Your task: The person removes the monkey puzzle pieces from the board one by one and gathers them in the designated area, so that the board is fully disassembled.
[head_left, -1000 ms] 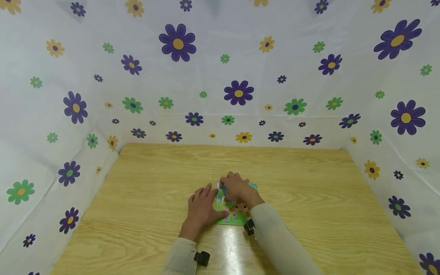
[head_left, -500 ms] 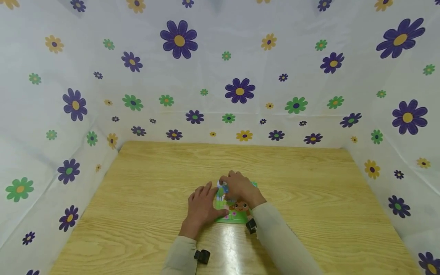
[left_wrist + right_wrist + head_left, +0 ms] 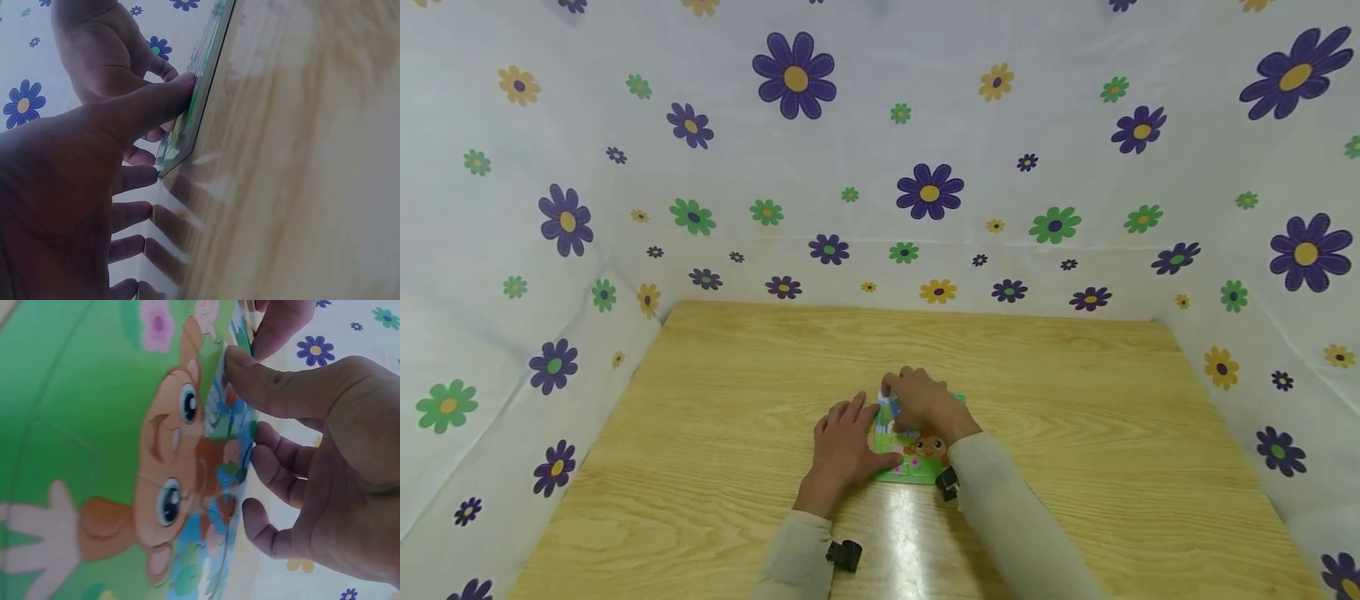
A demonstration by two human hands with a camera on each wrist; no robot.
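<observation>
A jigsaw puzzle (image 3: 917,477) with a cartoon monkey on green ground lies flat on the table. My left hand (image 3: 841,450) rests at its left side, thumb on the puzzle's near-left part, fingers spread. In the left wrist view, the left thumb (image 3: 169,97) lies over the board's edge and an index fingertip meets its corner. My right hand (image 3: 928,404) bends over the puzzle's far-left part, pinching a small blue puzzle piece (image 3: 896,407) between thumb and finger. The right wrist view shows the right thumb (image 3: 250,372) at a slightly raised piece edge; the other fingers curl at the far border.
The wooden table (image 3: 737,358) extends around the puzzle on all sides. White cloth walls (image 3: 850,150) with printed flowers enclose its back and both sides. A small black camera (image 3: 846,555) sits at the left sleeve, another camera (image 3: 948,483) at the right.
The head view has tilted slightly downward, so the walls sit higher up. Both hands keep nearly the same place on the puzzle; the right fingers shift only a little at the blue piece.
</observation>
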